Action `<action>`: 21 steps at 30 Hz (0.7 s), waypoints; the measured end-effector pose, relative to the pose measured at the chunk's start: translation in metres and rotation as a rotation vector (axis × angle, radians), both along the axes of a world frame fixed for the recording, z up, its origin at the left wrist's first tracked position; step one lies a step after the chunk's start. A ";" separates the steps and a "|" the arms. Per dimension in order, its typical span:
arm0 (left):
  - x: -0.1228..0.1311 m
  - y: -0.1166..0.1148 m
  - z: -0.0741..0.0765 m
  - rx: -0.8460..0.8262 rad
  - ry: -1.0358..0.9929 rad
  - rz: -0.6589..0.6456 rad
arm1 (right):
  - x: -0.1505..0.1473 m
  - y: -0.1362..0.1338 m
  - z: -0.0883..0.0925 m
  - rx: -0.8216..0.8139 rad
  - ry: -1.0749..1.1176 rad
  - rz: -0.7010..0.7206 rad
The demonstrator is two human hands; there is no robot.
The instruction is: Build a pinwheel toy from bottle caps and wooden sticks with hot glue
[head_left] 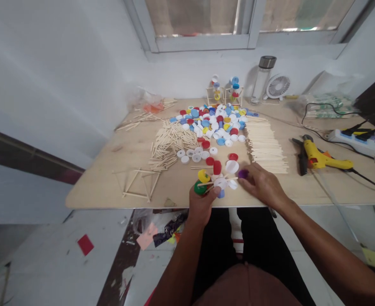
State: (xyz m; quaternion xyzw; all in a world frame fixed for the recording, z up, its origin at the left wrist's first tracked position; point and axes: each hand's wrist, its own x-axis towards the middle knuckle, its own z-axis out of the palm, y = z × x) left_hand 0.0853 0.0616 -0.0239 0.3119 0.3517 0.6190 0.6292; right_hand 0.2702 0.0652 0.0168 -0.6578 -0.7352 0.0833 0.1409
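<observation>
My left hand [201, 204] is closed round a small pinwheel [218, 180] of wooden sticks with bottle caps on the ends: yellow, green, red, white and blue ones. It sits at the near edge of the wooden table [111, 187]. My right hand [262, 185] pinches a purple cap [242, 174] at the right tip of that pinwheel. Just beyond lie loose white and red caps [200, 155].
A big pile of coloured caps [214, 121] lies mid-table, with loose sticks [170, 144] left of it and a neat row of sticks [265, 144] right. A yellow glue gun [322, 159], pliers, power strip, bottle, small fan and two finished stick models [225, 95] stand further off. A glued stick frame [139, 182] lies at left.
</observation>
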 end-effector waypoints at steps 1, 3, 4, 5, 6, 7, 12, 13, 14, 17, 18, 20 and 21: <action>0.000 0.000 -0.001 0.002 0.009 -0.002 | 0.005 -0.001 0.002 -0.005 0.108 0.012; 0.000 0.000 -0.003 0.004 0.035 -0.003 | 0.014 -0.002 0.008 -0.013 0.326 0.053; -0.001 0.000 -0.005 0.006 0.050 -0.003 | 0.017 -0.002 0.012 -0.015 0.414 0.082; -0.001 0.001 -0.006 0.011 0.067 -0.004 | 0.019 -0.003 0.017 -0.018 0.480 0.118; -0.002 0.001 -0.007 0.015 0.083 -0.006 | 0.020 -0.003 0.022 -0.024 0.524 0.155; -0.002 0.001 -0.008 0.019 0.096 -0.007 | 0.019 -0.004 0.026 -0.031 0.550 0.189; -0.003 0.001 -0.010 0.038 0.126 0.002 | 0.009 -0.004 0.038 -0.068 0.587 0.320; -0.003 0.001 -0.010 0.038 0.129 0.004 | 0.007 -0.004 0.038 -0.066 0.587 0.335; -0.002 0.001 -0.010 0.035 0.131 0.002 | 0.006 -0.003 0.039 -0.061 0.586 0.348; -0.002 0.001 -0.009 0.026 0.127 -0.001 | 0.004 -0.001 0.039 -0.057 0.571 0.394; -0.002 0.001 -0.009 0.029 0.125 0.004 | 0.003 0.000 0.039 -0.060 0.562 0.412; -0.002 0.001 -0.010 0.043 0.123 0.012 | 0.003 0.000 0.040 -0.069 0.542 0.441; -0.002 0.001 -0.010 0.049 0.125 0.012 | 0.002 0.001 0.041 -0.073 0.533 0.449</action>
